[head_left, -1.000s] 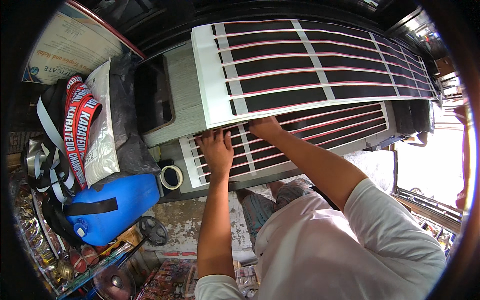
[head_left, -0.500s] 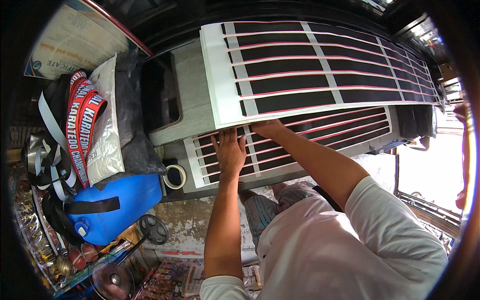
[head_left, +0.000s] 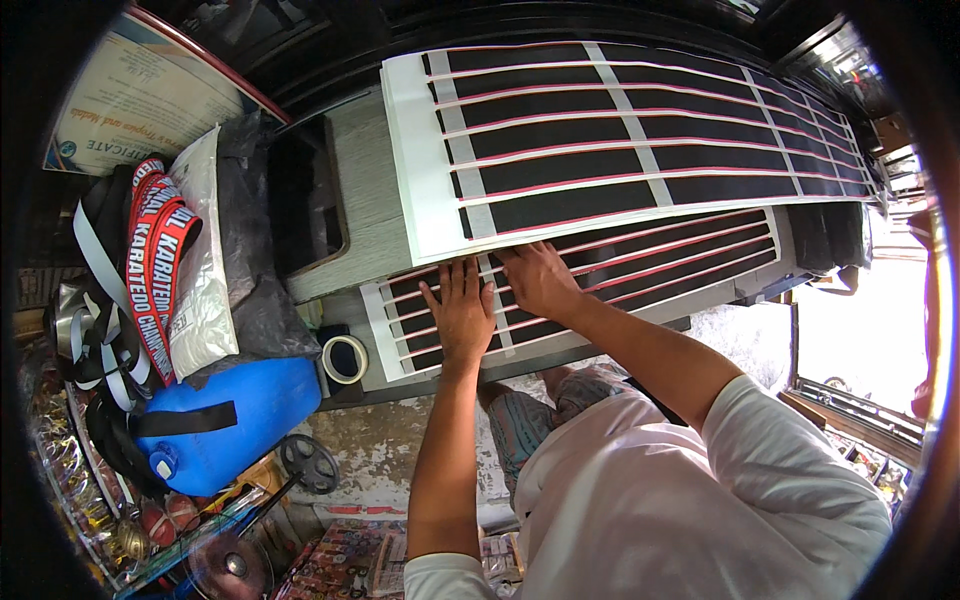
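Grey worktop [head_left: 545, 350] mid-frame, jug [head_left: 245, 395] lower left; stack [head_left: 420, 185] hides the sheet's [head_left: 690, 254] far edge. Left hand [head_left: 465, 315]: fingers spread, holding nothing; right hand [head_left: 540, 283]: parted, hold unclear.

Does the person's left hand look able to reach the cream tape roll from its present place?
Probably yes: the left hand lies spread on the lower striped sheet, and nothing upright seems to stand between it and the cream tape roll.

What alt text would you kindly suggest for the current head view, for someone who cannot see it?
A person's left hand and right hand rest on a lower striped black sheet, near the edge of a similar upper sheet. A tape roll and blue container are at left.
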